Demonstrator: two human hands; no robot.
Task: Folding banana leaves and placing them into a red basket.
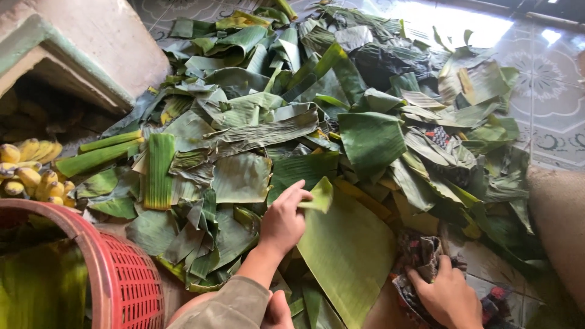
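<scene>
A big pile of green banana leaves point(268, 122) covers the floor in front of me. My left hand point(282, 220) pinches the folded top corner of a large, smooth banana leaf point(348, 251) that lies on the near side of the pile. A khaki sleeve covers that arm. At the lower right, my right hand point(448, 297) is closed on a dark patterned cloth point(420, 254), which rests against the leaf's right edge.
A red plastic basket point(125, 280) with leaves inside stands at the lower left. Behind it lie yellow bananas point(30, 170). A concrete ledge point(79, 49) fills the upper left. Patterned floor tiles point(548, 103) show at the upper right, with a brown sack point(557, 219) below them.
</scene>
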